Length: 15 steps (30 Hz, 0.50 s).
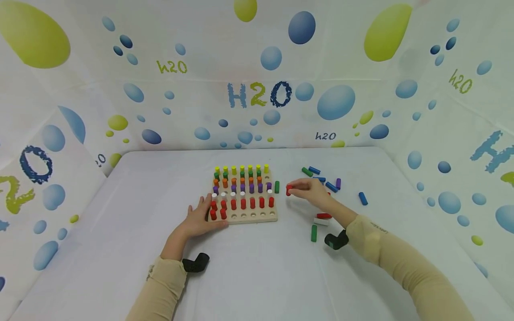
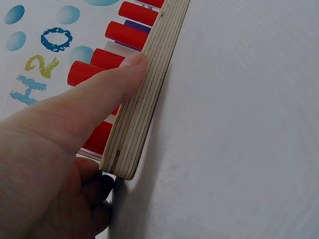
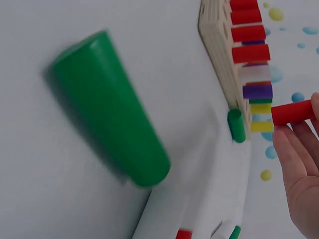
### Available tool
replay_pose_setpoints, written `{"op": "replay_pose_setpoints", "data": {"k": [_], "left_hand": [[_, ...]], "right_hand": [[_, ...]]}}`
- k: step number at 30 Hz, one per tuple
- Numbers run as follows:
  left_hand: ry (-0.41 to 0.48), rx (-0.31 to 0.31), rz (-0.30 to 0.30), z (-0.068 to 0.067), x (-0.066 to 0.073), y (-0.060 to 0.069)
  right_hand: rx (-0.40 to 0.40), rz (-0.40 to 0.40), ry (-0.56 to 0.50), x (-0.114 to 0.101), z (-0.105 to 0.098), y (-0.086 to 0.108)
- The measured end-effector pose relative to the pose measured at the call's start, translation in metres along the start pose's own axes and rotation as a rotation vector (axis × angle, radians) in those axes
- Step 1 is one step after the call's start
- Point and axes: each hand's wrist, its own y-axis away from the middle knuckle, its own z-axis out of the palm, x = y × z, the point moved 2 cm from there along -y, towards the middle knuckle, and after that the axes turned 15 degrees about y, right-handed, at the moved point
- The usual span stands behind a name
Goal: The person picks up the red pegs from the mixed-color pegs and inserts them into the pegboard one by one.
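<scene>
A wooden pegboard stands on the white table, with rows of yellow, green, orange, purple, white and red pegs upright in it. In its front row, two red pegs stand at the left beside several bare holes. My left hand holds the board by its front left corner, the thumb on the front edge and the fingers at the left side. To the right of the board, my right hand pinches a red peg between thumb and fingers, off the table.
A green peg lies just right of the board. Further right are scattered blue pegs, a purple peg, a red peg, a white peg and another green peg. A patterned sheet hangs behind.
</scene>
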Motion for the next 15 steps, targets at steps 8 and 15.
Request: {"op": "replay_pose_setpoints", "data": {"k": [8, 15], "left_hand": [[0.003, 0.002, -0.008, -0.001, 0.001, 0.001], [0.013, 0.003, -0.011, 0.0, 0.002, 0.002]], "right_hand": [[-0.024, -0.044, -0.037, -0.027, 0.016, -0.009], [-0.051, -0.068, -0.094, -0.046, 0.033, -0.018]]}}
